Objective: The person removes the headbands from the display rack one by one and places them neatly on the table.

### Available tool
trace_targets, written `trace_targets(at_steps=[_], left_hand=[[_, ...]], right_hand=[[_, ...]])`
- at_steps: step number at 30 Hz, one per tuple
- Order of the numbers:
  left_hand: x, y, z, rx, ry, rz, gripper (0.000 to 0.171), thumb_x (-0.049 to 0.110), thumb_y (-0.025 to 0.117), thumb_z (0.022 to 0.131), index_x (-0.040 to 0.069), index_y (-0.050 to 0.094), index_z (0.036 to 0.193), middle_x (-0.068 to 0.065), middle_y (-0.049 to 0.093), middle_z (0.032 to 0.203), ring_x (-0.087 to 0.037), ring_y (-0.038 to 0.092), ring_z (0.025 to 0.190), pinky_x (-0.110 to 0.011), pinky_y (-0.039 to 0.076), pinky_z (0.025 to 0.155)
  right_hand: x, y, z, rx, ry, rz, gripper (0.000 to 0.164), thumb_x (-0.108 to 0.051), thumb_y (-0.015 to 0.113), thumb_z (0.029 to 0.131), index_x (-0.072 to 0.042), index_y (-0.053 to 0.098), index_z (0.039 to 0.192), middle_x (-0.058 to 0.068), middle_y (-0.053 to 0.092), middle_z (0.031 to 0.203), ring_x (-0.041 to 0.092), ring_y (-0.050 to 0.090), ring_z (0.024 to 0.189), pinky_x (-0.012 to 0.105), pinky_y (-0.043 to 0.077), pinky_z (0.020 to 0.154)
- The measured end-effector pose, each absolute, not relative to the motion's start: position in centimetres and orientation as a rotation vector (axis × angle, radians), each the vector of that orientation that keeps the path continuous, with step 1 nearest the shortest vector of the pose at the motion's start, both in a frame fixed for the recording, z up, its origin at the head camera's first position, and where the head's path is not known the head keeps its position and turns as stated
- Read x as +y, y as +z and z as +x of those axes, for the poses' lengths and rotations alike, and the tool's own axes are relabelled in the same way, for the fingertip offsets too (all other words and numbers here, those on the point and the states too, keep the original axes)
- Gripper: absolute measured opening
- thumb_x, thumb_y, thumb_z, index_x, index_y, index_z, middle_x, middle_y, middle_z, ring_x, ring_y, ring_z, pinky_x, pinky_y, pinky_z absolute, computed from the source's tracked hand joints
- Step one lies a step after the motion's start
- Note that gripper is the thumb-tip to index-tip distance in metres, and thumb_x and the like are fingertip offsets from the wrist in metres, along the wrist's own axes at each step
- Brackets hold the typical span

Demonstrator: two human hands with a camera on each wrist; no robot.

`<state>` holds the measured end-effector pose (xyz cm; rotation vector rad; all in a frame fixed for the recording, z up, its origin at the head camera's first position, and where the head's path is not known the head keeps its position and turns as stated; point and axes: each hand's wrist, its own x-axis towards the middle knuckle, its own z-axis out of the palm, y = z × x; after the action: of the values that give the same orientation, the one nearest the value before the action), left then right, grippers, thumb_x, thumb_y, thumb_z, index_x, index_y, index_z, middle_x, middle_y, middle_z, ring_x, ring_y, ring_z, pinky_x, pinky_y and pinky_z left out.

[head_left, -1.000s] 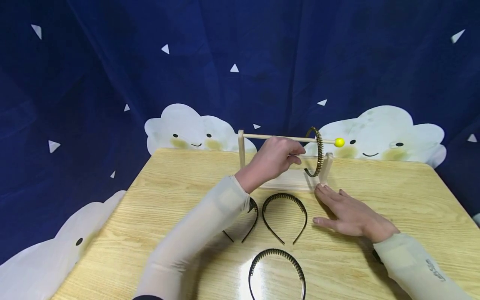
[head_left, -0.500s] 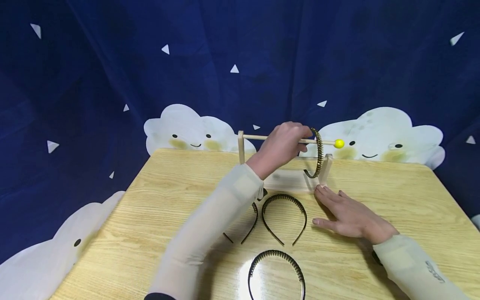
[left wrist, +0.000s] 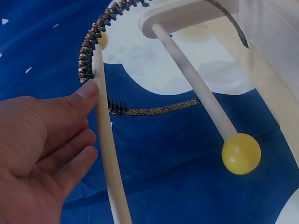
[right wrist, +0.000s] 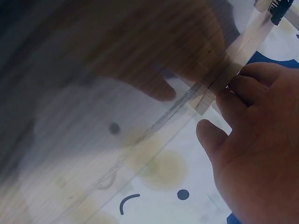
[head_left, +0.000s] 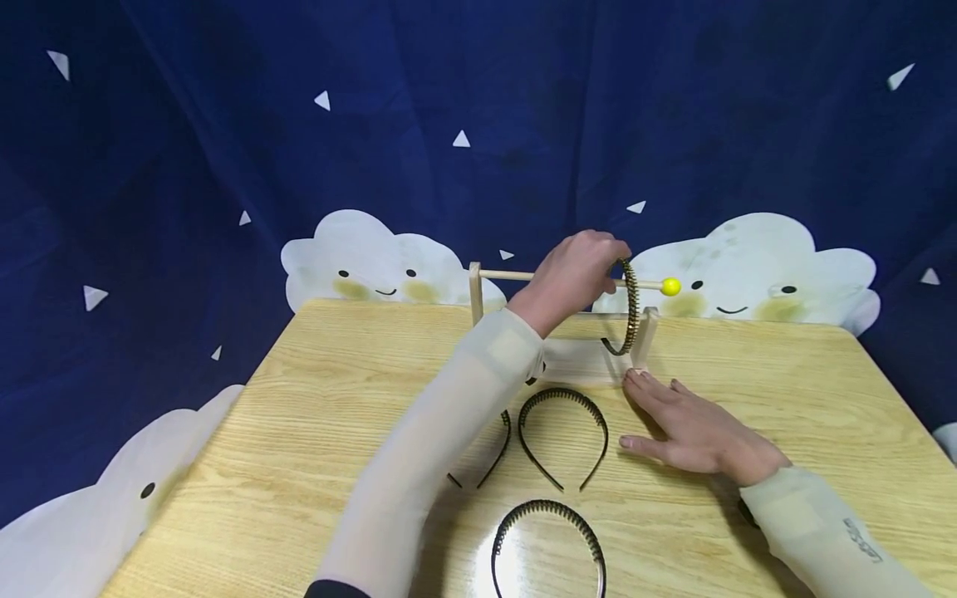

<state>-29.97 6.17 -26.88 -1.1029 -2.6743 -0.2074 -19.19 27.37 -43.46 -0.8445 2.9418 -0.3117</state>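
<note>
A brown toothed headband [head_left: 633, 311] hangs over the upper wooden rod [head_left: 505, 275] of a wooden rack, close to the rod's yellow end ball [head_left: 670, 286]. My left hand [head_left: 574, 278] pinches its upper part; in the left wrist view the thumb [left wrist: 86, 91] lies against the headband [left wrist: 86, 60] beside the rod. Part of the grip is hidden behind the hand. With fingers extended, my right hand [head_left: 691, 428] rests on the table, fingertips touching the right end of the rack's base [head_left: 586, 361]. The right wrist view shows the right hand [right wrist: 261, 140] at the wood's end.
On the wooden table [head_left: 807, 390] in front of the rack lie a dark headband [head_left: 564, 394], another headband [head_left: 552, 505] nearer the front, and one [head_left: 503, 453] partly under my left sleeve. A blue curtain [head_left: 419, 83] with white clouds hangs behind.
My left hand has moved up and right along the rod, from beside the headband to gripping its top. The right hand has stayed at the rack's base.
</note>
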Motion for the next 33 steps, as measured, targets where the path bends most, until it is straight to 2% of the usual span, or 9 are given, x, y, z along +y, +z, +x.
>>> trace_targets(at_steps=[5, 16, 23, 33], left_hand=[[6.8, -27.1, -30.3, -2.696, -0.171, -1.113, 0.048, 0.021, 0.08, 0.089, 0.016, 0.065, 0.135, 0.002, 0.066, 0.126, -0.013, 0.06, 0.116, -0.021, 0.048, 0.094], [7.1, -27.7, -30.7, -2.672, -0.214, -1.172, 0.039, 0.02, 0.078, 0.09, 0.021, 0.071, 0.128, 0.009, 0.067, 0.127, -0.008, 0.061, 0.114, -0.018, 0.047, 0.093], [7.1, -27.8, -30.6, -2.56, -0.157, -1.257, 0.02, 0.019, 0.077, 0.091, 0.021, 0.079, 0.111, 0.008, 0.071, 0.114, -0.008, 0.064, 0.104, -0.018, 0.05, 0.086], [7.1, -28.0, -30.6, -2.54, -0.183, -1.264, 0.011, 0.02, 0.076, 0.09, 0.018, 0.078, 0.101, 0.006, 0.072, 0.1, -0.01, 0.066, 0.093, -0.021, 0.052, 0.079]], right_hand=[[27.3, -43.5, -19.1, 2.939, -0.315, -0.848, 0.095, -0.071, 0.047, 0.095, 0.001, 0.031, 0.156, 0.019, 0.024, 0.162, 0.036, 0.024, 0.148, 0.061, 0.021, 0.116], [27.2, -43.2, -19.1, 2.941, -0.32, -0.853, 0.095, -0.07, 0.048, 0.095, 0.001, 0.031, 0.155, 0.02, 0.024, 0.162, 0.037, 0.026, 0.147, 0.061, 0.022, 0.115], [27.2, -43.1, -19.2, 2.931, -0.318, -0.855, 0.095, -0.07, 0.047, 0.095, 0.001, 0.03, 0.156, 0.02, 0.024, 0.162, 0.037, 0.024, 0.148, 0.061, 0.022, 0.115], [27.3, -43.3, -19.2, 2.928, -0.312, -0.828, 0.095, -0.071, 0.047, 0.095, -0.001, 0.031, 0.156, 0.019, 0.022, 0.163, 0.035, 0.023, 0.148, 0.06, 0.019, 0.117]])
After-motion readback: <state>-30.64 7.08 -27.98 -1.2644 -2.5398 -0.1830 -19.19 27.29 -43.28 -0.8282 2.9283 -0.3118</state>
